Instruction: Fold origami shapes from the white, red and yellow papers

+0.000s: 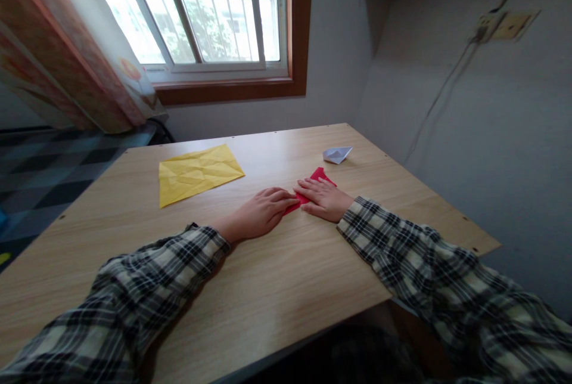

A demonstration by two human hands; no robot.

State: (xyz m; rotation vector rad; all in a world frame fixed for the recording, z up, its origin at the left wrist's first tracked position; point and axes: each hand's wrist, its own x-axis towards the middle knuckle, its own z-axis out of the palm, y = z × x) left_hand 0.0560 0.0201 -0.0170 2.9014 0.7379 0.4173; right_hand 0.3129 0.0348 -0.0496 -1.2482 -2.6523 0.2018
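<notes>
A folded piece of red paper (319, 173) lies on the wooden table, mostly covered by my two hands. My right hand (325, 198) rests flat on it, palm down, with its fingers apart and pointing left. From the other side, my left hand (264, 211) holds the lower left end of the paper, its fingers close together and slightly bent over it. The left thumb is hidden. Beyond the right hand, a small white paper boat (336, 155) sits on the table. A creased yellow sheet of paper (200, 174) lies flat to the left.
The light wood table (250, 312) meets the wall at its far side, and its near edge runs close to my body. A window (210, 11) and a patterned curtain (67, 44) are behind it. A cable hangs from a wall socket (496, 25) at the right.
</notes>
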